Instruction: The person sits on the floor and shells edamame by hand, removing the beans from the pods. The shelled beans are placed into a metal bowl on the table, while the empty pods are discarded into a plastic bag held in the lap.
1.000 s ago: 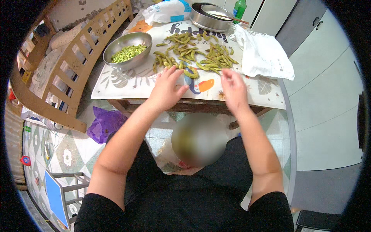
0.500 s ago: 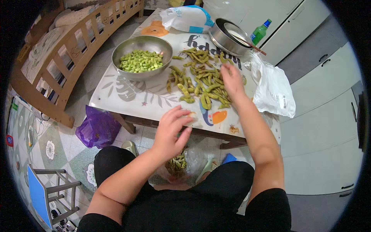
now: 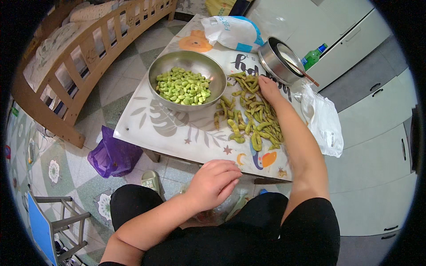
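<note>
**A:** What is on the small white patterned table point(image 3: 177, 133)?

**B:** One round steel bowl point(image 3: 188, 66) holding shelled pale green beans point(image 3: 183, 86). Just beside it, to the person's right, lies one loose heap of green bean pods point(image 3: 248, 117), too many to count. Past the heap stands one round steel tin point(image 3: 279, 60) with a stick resting across its rim. There are two plastic bags: one white and blue bag point(image 3: 233, 31) at the far edge, one thin white bag point(image 3: 326, 124) at the right edge. One green bottle point(image 3: 313, 55) stands behind the tin.

**A:** And the hands?

**B:** Two bare hands. The right hand point(image 3: 268, 86) lies on the far end of the heap, fingers bent down among the pods; whether its grip has closed on a pod I cannot tell. The left hand point(image 3: 215, 181) hangs off the near table edge above the lap, fingers curled loosely, nothing visible in its grip. Beneath it is a clear bag point(image 3: 222, 210) with bits of green inside.

**A:** What changed from half a second ago?

**B:** The left hand has dropped from the table edge toward the lap. The right hand has reached further along the heap, toward the tin.

**A:** Anything on the floor?

**B:** One purple bag point(image 3: 111, 155) beside the table leg.
</note>
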A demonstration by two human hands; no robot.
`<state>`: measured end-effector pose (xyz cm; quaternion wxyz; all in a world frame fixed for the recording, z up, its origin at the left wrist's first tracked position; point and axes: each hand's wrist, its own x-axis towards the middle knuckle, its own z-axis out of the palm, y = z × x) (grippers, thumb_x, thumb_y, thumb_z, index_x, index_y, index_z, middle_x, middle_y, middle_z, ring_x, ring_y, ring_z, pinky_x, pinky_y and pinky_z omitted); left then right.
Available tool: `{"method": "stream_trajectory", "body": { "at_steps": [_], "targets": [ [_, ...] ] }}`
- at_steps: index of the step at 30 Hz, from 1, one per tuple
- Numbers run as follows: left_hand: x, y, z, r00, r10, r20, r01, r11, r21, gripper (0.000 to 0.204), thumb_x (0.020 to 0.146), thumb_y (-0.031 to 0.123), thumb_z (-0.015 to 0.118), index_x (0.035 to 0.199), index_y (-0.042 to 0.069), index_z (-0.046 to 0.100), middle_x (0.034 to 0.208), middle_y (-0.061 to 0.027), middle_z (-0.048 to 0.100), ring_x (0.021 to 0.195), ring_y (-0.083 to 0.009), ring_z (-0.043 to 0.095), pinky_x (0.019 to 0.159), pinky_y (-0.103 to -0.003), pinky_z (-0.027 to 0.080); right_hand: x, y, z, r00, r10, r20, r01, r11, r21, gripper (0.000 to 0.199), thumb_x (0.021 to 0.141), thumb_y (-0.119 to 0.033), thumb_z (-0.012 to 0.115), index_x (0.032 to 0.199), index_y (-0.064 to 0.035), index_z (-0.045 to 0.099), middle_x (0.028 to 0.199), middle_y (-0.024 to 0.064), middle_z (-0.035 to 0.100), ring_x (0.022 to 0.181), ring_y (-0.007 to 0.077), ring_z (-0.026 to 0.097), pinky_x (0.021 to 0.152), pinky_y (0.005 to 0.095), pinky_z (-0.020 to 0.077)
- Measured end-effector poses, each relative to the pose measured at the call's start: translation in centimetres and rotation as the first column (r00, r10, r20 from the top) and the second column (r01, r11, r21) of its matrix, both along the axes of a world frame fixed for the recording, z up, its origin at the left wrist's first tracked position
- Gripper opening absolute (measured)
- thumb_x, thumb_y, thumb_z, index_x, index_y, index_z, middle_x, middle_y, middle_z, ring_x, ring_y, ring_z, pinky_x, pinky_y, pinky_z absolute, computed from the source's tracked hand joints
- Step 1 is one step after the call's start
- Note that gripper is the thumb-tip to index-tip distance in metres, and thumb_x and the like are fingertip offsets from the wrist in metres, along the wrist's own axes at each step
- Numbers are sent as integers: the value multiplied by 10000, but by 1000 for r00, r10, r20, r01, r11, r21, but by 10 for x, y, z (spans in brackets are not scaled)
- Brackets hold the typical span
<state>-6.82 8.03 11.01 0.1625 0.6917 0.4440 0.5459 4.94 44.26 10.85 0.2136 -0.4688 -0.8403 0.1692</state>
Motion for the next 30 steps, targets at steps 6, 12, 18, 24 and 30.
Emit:
{"method": "stream_trajectory", "body": {
  "at_steps": [6, 12, 18, 24, 30],
  "targets": [
    [-3, 5, 1, 997, -2, 72, 6, 999, -50, 132, 694, 37, 571, 826, 40, 581, 852, -80, 589, 840, -246, 559, 735, -340, 438, -41, -15, 29, 979, 118, -169, -142, 980, -138, 433, 769, -392, 472, 967, -21, 575, 956, 165, 576, 889, 279, 535, 799, 311, 385],
    [0, 3, 3, 999, 23, 31, -22, 999, -32, 121, 702, 56, 570, 821, 40, 581, 844, -83, 587, 827, -248, 558, 730, -338, 439, -76, -47, 20, 877, 371, 306, -405, 912, 56, 457, 756, -403, 513, 1078, -78, 523, 1160, 152, 455, 1040, 289, 453, 874, 339, 368],
    [3, -2, 0, 997, 40, -67, -40, 999, 8, 137, 669, 69, 597, 800, 39, 570, 860, -74, 563, 849, -248, 540, 729, -349, 432, -16, -125, 35, 752, 546, 368, -634, 753, 178, 297, 754, -184, 539, 1036, -91, 530, 1191, 104, 434, 1070, 275, 426, 891, 346, 359],
    [8, -5, 0, 982, 40, -185, -37, 999, 22, 159, 636, 71, 613, 785, 42, 567, 850, -68, 558, 851, -244, 535, 753, -353, 414, 50, -163, 61, 821, 520, 235, -557, 820, 133, 208, 739, -78, 537, 946, -69, 557, 1152, 74, 478, 1067, 254, 436, 886, 323, 363],
    [14, -7, -3, 976, 76, -202, -65, 996, 60, 144, 634, 75, 616, 766, 47, 564, 836, -61, 556, 848, -240, 531, 754, -358, 409, 72, -167, 69, 904, 423, 64, -422, 906, -33, 143, 760, -112, 538, 879, -52, 590, 977, 77, 570, 896, 213, 531, 785, 297, 418]
  ]
}}
